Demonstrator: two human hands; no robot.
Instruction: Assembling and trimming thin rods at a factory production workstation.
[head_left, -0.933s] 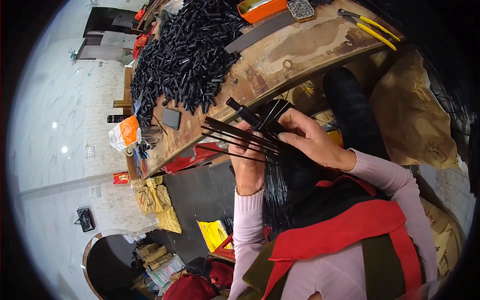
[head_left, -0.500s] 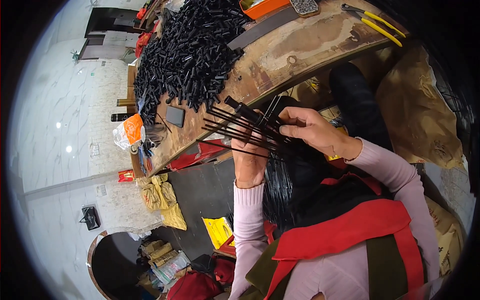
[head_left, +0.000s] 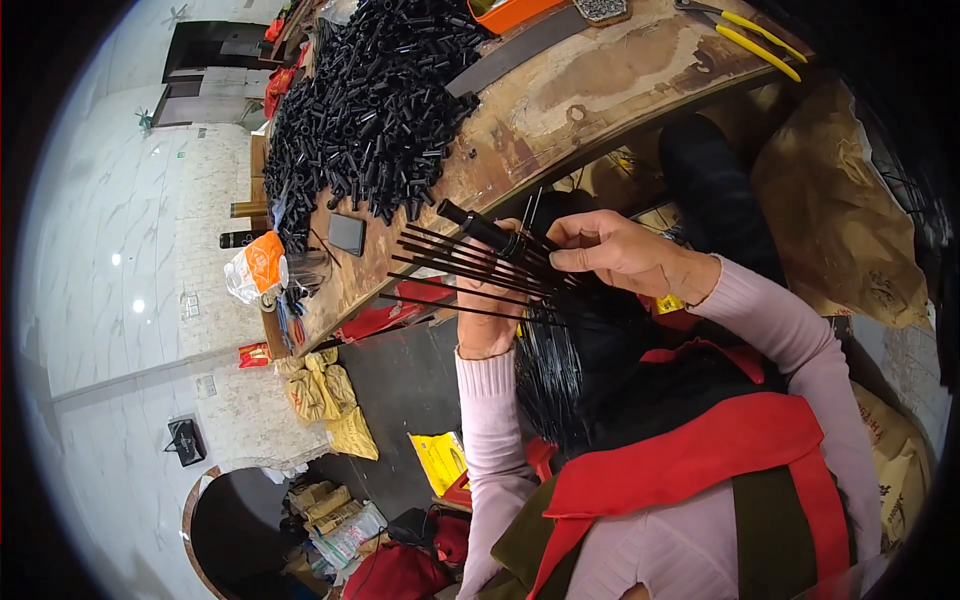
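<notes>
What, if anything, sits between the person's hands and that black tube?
Black rods: some lie in the narrow gap between the black tube and the right hand; others fan across the front of the left hand, hiding much of its fingers, so its contact with the tube can't be told.

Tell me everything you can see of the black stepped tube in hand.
The black stepped tube is glossy and plastic-looking, with a slimmer free end, a thicker middle and what looks like a ring at its lower end. It is tilted, free end toward the picture's upper left, in front of the workbench. The left hand appears to grip it from behind, and thin black rods fan out beside it. The right hand is close to its lower end; contact there is unclear.
</notes>
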